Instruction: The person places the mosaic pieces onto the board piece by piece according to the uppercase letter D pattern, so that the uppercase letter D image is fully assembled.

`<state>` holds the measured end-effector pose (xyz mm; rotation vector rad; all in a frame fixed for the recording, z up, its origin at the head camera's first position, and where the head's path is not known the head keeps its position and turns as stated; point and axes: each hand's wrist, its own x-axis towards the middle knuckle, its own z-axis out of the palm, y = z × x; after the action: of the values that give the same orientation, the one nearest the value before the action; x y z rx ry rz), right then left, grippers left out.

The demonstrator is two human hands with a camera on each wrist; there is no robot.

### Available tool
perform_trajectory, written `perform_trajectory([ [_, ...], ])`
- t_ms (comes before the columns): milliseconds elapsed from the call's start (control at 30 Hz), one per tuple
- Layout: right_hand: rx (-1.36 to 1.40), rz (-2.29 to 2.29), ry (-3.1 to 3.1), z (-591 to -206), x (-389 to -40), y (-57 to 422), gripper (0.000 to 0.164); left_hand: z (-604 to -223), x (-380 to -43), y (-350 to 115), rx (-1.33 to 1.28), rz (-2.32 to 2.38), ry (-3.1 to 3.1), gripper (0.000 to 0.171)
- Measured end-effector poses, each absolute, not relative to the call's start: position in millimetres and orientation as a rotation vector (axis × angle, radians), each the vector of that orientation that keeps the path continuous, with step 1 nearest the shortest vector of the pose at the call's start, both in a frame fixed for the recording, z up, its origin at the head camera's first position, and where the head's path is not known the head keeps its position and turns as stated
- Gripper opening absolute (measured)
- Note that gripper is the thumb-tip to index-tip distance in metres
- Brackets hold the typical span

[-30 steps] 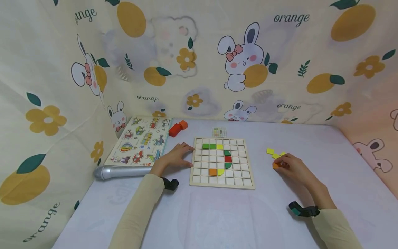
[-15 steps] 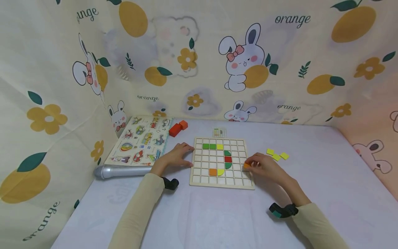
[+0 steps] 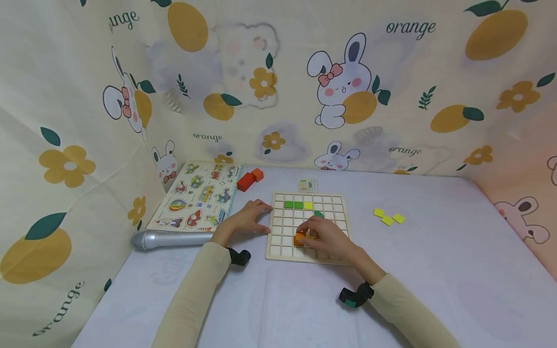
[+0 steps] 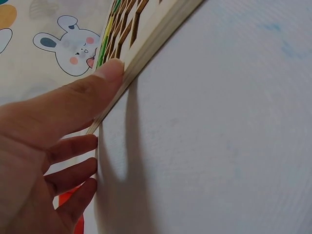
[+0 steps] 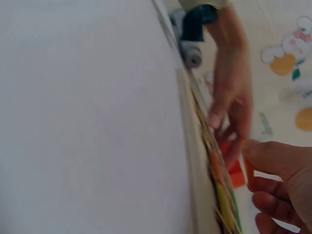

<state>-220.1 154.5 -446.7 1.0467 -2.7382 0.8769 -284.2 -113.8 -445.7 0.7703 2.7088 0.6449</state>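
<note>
your two hands (image 3: 244,218), your two black wrist mounts (image 3: 357,295), one wooden grid board (image 3: 283,221), two green square tiles (image 3: 289,205), four yellow square tiles (image 3: 387,220), two orange tiles (image 3: 300,236), one rounded green tile (image 3: 319,214) visible to you, one red block (image 3: 245,182), one orange-red block (image 3: 257,174), one pattern card (image 3: 307,185), one illustrated sheet (image 3: 188,194), one silver microphone (image 3: 178,240)

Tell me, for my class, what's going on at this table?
A person's right hand pinches an orange piece over a gridded board, while the left hand touches the board's left edge. Two green squares and a yellow square sit in neighbouring cells. Three loose yellow pieces lie on the table to the board's right.
</note>
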Motion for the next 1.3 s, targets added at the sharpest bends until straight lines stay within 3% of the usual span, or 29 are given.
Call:
perform_trajectory([
  [400, 1.07, 0.878, -2.64, -466.4, -221.8, 123.1, 0.014, -445.4, -285.3, -114.2, 0.765, 0.636, 2.703, 0.067],
  [1300, 1.085, 0.835, -2.608, -470.5, -224.9, 125.1, 0.01, -448.8, -287.3, -114.1, 0.77, 0.624, 2.712, 0.067],
])
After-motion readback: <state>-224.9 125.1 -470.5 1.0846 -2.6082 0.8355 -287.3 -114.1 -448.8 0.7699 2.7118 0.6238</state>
